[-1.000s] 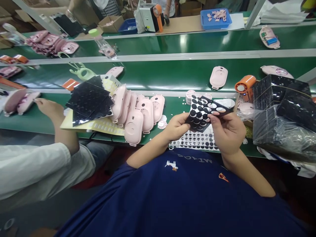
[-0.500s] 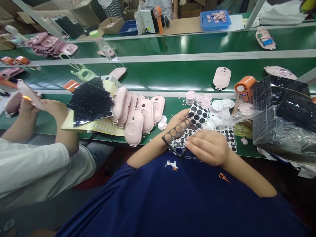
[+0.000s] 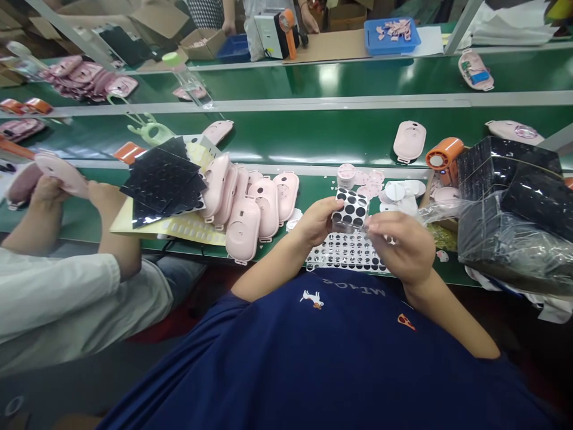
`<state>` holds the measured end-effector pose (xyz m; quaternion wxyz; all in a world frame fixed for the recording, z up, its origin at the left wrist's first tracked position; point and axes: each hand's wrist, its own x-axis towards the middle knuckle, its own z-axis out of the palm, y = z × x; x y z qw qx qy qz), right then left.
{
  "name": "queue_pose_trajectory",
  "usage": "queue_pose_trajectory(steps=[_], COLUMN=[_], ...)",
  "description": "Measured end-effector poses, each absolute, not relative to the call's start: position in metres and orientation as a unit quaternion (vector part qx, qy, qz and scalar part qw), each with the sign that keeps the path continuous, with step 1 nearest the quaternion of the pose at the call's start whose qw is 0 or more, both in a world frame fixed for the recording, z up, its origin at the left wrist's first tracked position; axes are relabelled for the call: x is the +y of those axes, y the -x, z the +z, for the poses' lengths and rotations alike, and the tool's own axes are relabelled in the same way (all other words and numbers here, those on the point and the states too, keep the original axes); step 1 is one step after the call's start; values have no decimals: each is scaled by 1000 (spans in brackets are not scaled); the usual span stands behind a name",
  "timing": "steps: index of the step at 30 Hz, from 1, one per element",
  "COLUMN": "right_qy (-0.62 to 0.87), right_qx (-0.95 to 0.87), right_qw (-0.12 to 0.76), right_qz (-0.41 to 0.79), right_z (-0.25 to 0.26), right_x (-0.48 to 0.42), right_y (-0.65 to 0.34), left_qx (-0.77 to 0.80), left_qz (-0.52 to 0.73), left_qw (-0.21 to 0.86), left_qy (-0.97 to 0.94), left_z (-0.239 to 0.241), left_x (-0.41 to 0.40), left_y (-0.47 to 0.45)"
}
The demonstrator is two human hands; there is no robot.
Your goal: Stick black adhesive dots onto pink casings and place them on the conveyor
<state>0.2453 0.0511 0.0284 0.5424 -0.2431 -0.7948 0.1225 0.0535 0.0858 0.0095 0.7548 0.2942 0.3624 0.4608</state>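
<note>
My left hand [image 3: 319,222] is closed on the left edge of a white sticker sheet [image 3: 357,201] with rows of black dots. A thin, see-through edge shows below that sheet. At the sheet's right corner, the thumb and fingers of my right hand [image 3: 401,243] are pinched together. Under both hands a larger sheet of black dots [image 3: 344,251] lies at the bench edge. Behind them are a stack of round pink stickers [image 3: 346,174], loose pink round pieces [image 3: 370,182] and white round pieces [image 3: 400,190].
Pink plastic covers [image 3: 243,230] stand piled left of my arms, beside black sheets [image 3: 163,182]. To the right are an orange handheld fan [image 3: 444,154] and a plastic-wrapped black stack [image 3: 510,179]. A co-worker's hands [image 3: 49,191] hold a pink cover at far left.
The dark strip with round holes no longer shows spread between my hands. My right hand has moved up and right to the dotted sheet's corner. The sheet has shifted slightly left.
</note>
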Motion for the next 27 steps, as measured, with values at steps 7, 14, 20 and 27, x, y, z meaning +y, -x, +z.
queue_pose_trajectory(steps=[7, 14, 20, 27], right_qy=[117, 115, 220, 291], right_qx=[-893, -875, -753, -584], right_qw=[434, 468, 592, 758], right_qz=[-13, 47, 187, -16], right_z=[26, 17, 12, 86], right_x=[46, 48, 34, 53], right_y=[-257, -268, -281, -391], left_qx=[404, 417, 433, 539], left_qz=[535, 600, 664, 562], left_qw=[709, 662, 595, 551], left_qy=[-221, -167, -133, -300], left_z=[18, 24, 38, 4], left_x=[89, 94, 105, 70], left_y=[-54, -56, -34, -3])
